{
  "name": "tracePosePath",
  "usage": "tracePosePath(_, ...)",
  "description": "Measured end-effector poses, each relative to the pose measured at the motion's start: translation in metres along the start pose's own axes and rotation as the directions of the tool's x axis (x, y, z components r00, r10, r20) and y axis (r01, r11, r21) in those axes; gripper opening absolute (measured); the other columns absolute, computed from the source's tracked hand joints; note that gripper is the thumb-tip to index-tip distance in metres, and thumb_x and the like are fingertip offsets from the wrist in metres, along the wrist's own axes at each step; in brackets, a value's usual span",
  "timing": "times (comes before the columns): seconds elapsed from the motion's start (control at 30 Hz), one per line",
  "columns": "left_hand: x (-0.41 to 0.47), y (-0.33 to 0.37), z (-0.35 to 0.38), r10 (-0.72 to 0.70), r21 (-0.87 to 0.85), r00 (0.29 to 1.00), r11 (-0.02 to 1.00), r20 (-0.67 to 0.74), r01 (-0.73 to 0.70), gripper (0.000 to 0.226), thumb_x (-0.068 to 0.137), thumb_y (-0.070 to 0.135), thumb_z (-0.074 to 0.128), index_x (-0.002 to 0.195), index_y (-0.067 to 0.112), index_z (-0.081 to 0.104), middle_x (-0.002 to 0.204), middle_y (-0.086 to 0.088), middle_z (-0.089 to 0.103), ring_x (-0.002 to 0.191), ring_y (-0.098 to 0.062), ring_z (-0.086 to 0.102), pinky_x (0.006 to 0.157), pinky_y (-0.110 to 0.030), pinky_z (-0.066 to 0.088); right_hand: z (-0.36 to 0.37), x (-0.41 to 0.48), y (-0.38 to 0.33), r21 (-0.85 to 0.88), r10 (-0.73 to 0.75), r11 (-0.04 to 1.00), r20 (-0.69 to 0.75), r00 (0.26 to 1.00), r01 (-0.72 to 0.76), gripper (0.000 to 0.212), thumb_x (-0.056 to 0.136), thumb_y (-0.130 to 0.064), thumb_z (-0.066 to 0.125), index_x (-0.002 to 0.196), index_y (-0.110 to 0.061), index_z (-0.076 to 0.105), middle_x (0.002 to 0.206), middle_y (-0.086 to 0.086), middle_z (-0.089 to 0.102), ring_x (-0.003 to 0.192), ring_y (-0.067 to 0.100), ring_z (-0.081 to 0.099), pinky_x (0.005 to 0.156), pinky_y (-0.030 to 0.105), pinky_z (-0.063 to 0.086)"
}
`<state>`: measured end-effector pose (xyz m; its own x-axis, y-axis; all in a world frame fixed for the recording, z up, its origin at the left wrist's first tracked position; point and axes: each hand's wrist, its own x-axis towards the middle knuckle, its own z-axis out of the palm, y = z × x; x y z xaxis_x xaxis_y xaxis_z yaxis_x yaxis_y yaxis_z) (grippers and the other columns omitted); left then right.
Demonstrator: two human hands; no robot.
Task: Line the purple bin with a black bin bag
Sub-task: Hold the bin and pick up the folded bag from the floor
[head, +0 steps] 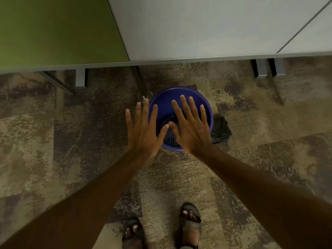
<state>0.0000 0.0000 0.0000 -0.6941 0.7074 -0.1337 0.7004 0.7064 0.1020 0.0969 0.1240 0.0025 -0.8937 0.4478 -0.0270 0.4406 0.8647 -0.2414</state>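
Note:
A round purple bin stands on the carpet just in front of a desk, its dark bottom visible inside. A crumpled black bin bag lies on the floor against the bin's right side. My left hand and my right hand are stretched flat above the bin, palms down, fingers spread, thumbs nearly touching. Neither hand holds anything. The hands hide the bin's near and middle part.
A grey desk with a green panel at the left overhangs the floor behind the bin. Desk legs stand left and right. A small clear round object lies by the bin's left rim. My sandalled feet are at the bottom.

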Motion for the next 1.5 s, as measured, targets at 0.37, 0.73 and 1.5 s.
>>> tracePosePath(0.37, 0.008, 0.021, 0.049, 0.036, 0.039, 0.999, 0.999, 0.024, -0.037, 0.078, 0.089, 0.065, 0.019, 0.151, 0.019, 0.012, 0.161, -0.012, -0.002, 0.148, -0.030, -0.001, 0.115, -0.054, -0.008, 0.040, -0.013, 0.039, 0.045, 0.036, 0.998, 0.073, 0.997, -0.040, 0.060, 0.098, -0.044, 0.035, 0.151, -0.018, 0.024, 0.160, 0.010, 0.017, 0.148, 0.032, 0.014, 0.116, 0.057, 0.018)
tracePosePath(0.73, 0.017, 0.072, 0.106, 0.033, 0.014, 0.999, 0.999, 0.030, -0.033, 0.076, 0.088, 0.063, 0.026, 0.147, 0.016, 0.028, 0.160, -0.013, 0.010, 0.147, -0.032, 0.009, 0.115, -0.054, -0.002, 0.062, -0.022, 0.135, -0.003, 0.139, 0.990, 0.094, 0.986, -0.139, 0.059, 0.100, -0.045, 0.027, 0.151, -0.016, 0.021, 0.160, 0.011, 0.018, 0.148, 0.030, 0.016, 0.118, 0.052, 0.016)
tracePosePath(1.5, 0.024, 0.071, 0.215, 0.241, 0.109, 0.968, 0.966, -0.066, -0.233, 0.080, 0.087, 0.068, 0.015, 0.141, 0.015, 0.043, 0.157, -0.010, 0.026, 0.145, -0.028, 0.024, 0.116, -0.058, 0.000, 0.269, -0.033, 0.261, 0.095, 0.628, 0.763, 0.124, 0.768, -0.639, 0.051, 0.092, -0.036, 0.054, 0.135, -0.010, 0.042, 0.139, 0.014, 0.047, 0.128, 0.032, 0.041, 0.101, 0.054, 0.041)
